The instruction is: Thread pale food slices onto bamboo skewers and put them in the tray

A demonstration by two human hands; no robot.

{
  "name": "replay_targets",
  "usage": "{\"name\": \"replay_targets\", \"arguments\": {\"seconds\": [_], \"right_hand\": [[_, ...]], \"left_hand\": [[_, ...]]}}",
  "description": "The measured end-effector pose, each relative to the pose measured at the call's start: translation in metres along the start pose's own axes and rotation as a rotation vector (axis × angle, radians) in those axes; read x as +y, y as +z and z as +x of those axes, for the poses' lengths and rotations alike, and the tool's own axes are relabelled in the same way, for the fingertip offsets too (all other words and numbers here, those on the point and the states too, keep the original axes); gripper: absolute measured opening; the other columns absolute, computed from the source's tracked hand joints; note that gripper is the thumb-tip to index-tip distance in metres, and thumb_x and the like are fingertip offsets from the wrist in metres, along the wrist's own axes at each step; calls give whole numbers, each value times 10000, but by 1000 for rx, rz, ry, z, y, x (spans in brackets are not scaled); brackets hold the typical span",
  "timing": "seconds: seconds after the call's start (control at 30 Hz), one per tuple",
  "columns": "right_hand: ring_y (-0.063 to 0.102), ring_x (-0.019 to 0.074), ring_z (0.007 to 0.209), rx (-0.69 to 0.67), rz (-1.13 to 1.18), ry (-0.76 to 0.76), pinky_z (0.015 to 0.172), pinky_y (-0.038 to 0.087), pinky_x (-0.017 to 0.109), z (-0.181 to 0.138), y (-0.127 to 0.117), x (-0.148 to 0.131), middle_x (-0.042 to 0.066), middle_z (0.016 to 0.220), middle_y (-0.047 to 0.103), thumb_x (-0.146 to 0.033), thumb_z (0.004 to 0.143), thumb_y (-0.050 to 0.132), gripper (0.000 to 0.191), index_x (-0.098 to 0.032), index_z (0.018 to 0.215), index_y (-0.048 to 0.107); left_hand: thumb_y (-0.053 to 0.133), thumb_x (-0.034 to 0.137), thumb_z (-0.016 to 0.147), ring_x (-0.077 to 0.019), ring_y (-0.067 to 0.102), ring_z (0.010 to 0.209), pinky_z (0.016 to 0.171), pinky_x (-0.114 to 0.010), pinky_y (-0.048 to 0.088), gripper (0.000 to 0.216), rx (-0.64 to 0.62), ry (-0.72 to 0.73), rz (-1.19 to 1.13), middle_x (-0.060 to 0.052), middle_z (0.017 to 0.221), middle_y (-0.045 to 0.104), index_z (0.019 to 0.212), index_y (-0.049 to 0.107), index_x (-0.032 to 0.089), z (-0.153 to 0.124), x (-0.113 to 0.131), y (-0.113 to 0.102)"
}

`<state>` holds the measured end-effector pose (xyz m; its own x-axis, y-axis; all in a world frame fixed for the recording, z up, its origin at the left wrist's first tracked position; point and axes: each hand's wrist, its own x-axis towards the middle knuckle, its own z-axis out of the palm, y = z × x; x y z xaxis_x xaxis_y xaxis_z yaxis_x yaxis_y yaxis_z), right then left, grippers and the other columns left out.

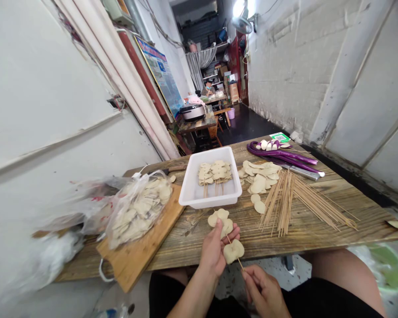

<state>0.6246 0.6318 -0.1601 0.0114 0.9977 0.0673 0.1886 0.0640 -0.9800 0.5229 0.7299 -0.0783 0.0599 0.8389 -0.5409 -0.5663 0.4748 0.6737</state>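
My left hand pinches pale, flat, round slices threaded on a thin wooden skewer. Lower on the same stick sits another folded slice. Closed fingers of my right hand grip the skewer's bottom end. Just beyond my hands, a white plastic tray holds several finished skewers of slices, their sticks pointing toward me. To its right lies a heap of loose slices, with two single slices nearer me. Beside them fans out a pile of bare wooden skewers.
A wooden cutting board at left bears a clear plastic bag of slices. Long purple eggplants and a knife lie at right on the wooden table. A person sits at a far table.
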Motion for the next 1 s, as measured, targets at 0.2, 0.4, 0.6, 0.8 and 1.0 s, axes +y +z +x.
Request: {"name": "replay_targets", "arguments": {"seconds": [0.2,0.4,0.6,0.8,1.0], "right_hand": [[449,108,403,33,3,13,450,368,196,0,0,-5,-54,426,464,-461,916,375,373,-191,722,542],[458,116,424,-4,9,28,461,367,202,4,-4,-5,-50,453,463,-457,921,369,365,-187,760,554],[455,115,429,-13,15,41,461,362,201,6,-9,-13,-54,463,448,-453,918,378,355,-185,754,544],[476,119,445,-69,-15,45,483,385,202,-1,-10,-7,-47,470,477,-452,927,355,360,-189,772,548],[467,114,429,-88,-18,42,463,378,198,-5,-9,-3,-51,462,464,-445,928,346,367,-189,763,549]], "left_hand": [[642,364,782,-214,677,787,775,-347,541,310,-30,58,29,-152,900,688,900,609,80,0,-10,0],[639,382,777,-220,673,774,728,-334,543,330,-1,37,32,-154,873,687,903,618,78,-2,-14,3],[592,510,773,-207,656,789,704,-322,540,455,-89,53,55,-128,915,681,974,627,104,0,-5,-2],[675,451,722,-205,647,815,707,-293,524,452,-80,229,110,-115,908,681,993,628,92,10,19,-11],[723,416,678,-216,656,788,679,-296,516,450,-74,187,115,-117,828,690,962,635,78,15,20,-13]]}}
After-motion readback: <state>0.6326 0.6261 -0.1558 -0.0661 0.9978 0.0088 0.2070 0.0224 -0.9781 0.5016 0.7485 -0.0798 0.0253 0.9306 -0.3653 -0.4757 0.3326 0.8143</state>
